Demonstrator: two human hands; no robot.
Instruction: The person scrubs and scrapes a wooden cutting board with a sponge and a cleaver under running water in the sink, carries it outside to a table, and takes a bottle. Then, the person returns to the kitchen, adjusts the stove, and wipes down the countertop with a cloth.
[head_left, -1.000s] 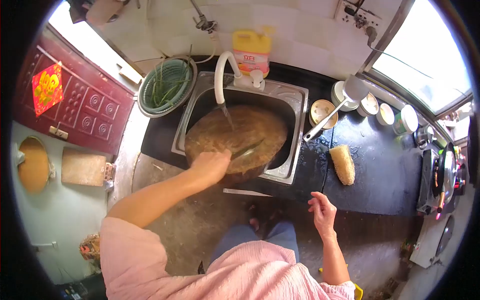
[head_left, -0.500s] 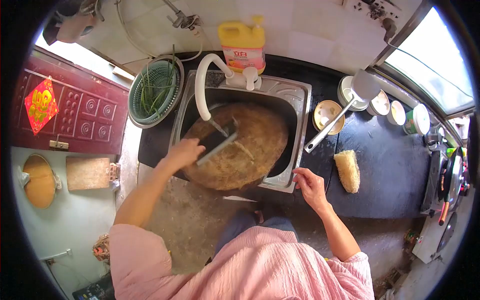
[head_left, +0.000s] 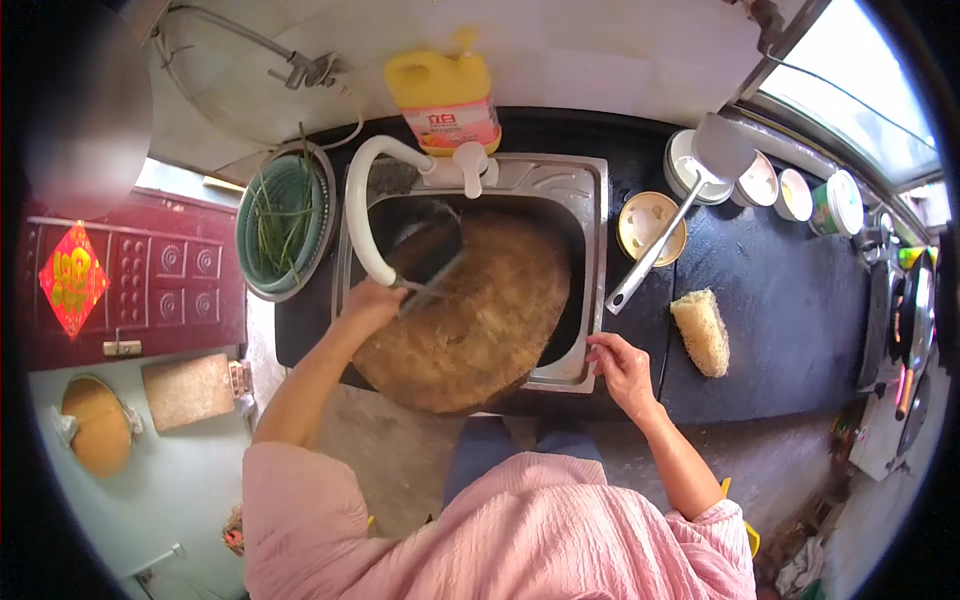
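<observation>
My left hand (head_left: pixel 372 303) is closed on the handle of a knife (head_left: pixel 436 284), whose wide blade is tilted under the white faucet (head_left: pixel 362 210). Beneath the blade, a large round wooden chopping board (head_left: pixel 480 320) rests across the metal sink (head_left: pixel 597 250). Water from the spout reaches the blade. My right hand (head_left: pixel 622 368) is at the sink's right front edge, its fingers bent and partly apart, with nothing held in them. A loofah sponge (head_left: pixel 702 333) lies on the black counter to the right of that hand.
Left of the sink stands a green basket (head_left: pixel 323 215) with green stalks. A yellow detergent jug (head_left: pixel 445 105) is behind the faucet. To the right are a metal spatula (head_left: pixel 665 232) over stacked bowls (head_left: pixel 640 218), a tub (head_left: pixel 838 205) and a stove (head_left: pixel 885 320).
The knife has moved off the board's near surface, up and left to the faucet's stream. My right hand has come forward from in front of the counter to the sink's edge.
</observation>
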